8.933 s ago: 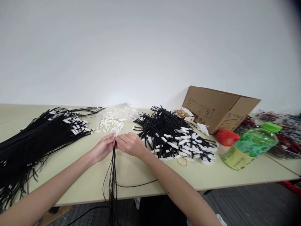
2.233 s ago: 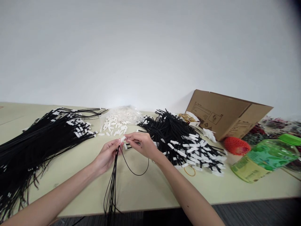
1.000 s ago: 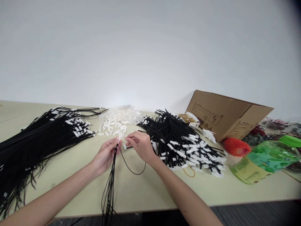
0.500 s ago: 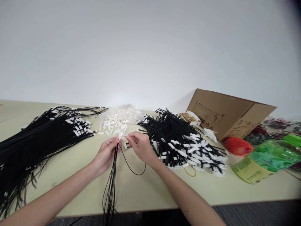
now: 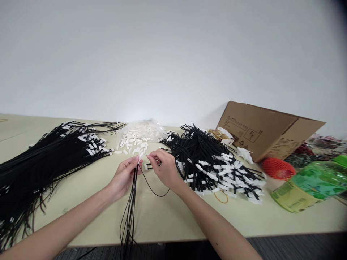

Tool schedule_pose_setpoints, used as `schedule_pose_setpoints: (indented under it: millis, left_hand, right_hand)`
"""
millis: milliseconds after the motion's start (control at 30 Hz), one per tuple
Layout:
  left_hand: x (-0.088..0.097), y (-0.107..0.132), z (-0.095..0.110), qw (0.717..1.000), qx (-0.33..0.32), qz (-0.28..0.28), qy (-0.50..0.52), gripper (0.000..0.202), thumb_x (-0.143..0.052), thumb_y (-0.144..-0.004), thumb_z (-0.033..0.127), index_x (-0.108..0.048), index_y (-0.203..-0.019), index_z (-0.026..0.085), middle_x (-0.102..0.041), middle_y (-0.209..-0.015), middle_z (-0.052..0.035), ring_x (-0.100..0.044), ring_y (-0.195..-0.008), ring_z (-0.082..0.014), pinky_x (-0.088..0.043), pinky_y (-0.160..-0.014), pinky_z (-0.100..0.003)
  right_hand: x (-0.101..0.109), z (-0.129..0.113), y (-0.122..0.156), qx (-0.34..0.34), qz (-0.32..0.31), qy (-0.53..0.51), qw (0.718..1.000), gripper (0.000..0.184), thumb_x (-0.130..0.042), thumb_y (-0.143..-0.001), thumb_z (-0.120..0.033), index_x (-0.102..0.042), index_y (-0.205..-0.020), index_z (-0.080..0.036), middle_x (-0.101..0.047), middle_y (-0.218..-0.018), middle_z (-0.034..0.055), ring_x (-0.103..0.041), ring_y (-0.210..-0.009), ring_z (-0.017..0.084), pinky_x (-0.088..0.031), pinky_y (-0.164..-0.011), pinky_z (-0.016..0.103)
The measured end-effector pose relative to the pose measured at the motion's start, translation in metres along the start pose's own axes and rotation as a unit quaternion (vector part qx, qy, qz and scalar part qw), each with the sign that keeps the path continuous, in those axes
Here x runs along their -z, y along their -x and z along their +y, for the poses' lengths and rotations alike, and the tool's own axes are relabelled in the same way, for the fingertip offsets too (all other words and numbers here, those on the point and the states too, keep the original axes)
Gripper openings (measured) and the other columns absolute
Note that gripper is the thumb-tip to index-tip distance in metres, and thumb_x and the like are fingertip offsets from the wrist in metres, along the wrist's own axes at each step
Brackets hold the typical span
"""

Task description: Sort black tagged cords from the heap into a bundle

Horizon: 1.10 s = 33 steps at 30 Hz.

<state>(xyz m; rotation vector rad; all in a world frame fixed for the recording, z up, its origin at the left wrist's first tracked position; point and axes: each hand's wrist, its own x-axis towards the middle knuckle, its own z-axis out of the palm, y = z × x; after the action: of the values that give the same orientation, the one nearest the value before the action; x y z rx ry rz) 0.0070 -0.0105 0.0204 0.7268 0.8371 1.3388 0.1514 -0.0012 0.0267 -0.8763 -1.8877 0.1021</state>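
Observation:
My left hand (image 5: 125,176) is closed on the upper end of a bundle of thin black wires (image 5: 132,202), where a white connector (image 5: 140,154) sticks up between thumb and fingers. The wires hang down past the table's front edge. Just to the right, my right hand (image 5: 165,169) pinches the tip of one black wire (image 5: 151,193), which loops down and back to the bundle. That tip points at the white connector, with a small gap between them. Behind my hands lie loose white connectors (image 5: 132,141), some in a clear plastic bag (image 5: 148,128).
At left lies a large pile of black wires (image 5: 59,151) with white ends; a second pile (image 5: 208,155) is at right. Farther right are an opened cardboard box (image 5: 252,126), a red foam net (image 5: 278,168), a green bottle (image 5: 306,184) and a rubber band (image 5: 221,197).
The tip of the wire in my right hand has drawn slightly away from the white connector. The view has shifted a little; my left hand keeps its hold on the bundle.

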Motion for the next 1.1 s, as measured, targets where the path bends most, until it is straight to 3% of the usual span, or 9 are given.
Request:
schedule_pose_setpoints:
  millis: [533, 1100]
  left_hand:
    - [0.0011, -0.0019, -0.0032, 0.999, -0.017, -0.019, -0.019, 0.022, -0.075, -0.058, 0.03, -0.066, -0.065, 0.011, -0.059, -0.06, -0.0002, -0.049, -0.054, -0.0057, -0.04, -0.051, -0.015]
    - [-0.0006, -0.0014, -0.0026, 0.999, -0.024, -0.009, -0.035, 0.021, -0.074, -0.059, 0.028, -0.064, -0.064, 0.011, -0.058, -0.06, -0.0001, -0.048, -0.053, -0.0069, -0.038, -0.05, -0.017]
  right_hand:
    - [-0.0016, 0.005, 0.0029, 0.1, 0.002, 0.175, 0.98, 0.024, -0.037, -0.091, -0.025, -0.056, -0.079, -0.017, -0.059, -0.072, 0.0019, -0.051, -0.064, 0.011, -0.035, -0.061, 0.022]
    - [0.0004, 0.0056, 0.002, 0.108, -0.003, 0.198, 0.974, 0.026, -0.035, -0.092, -0.026, -0.056, -0.078, -0.017, -0.057, -0.07, 0.0025, -0.05, -0.063, 0.011, -0.033, -0.06, 0.024]
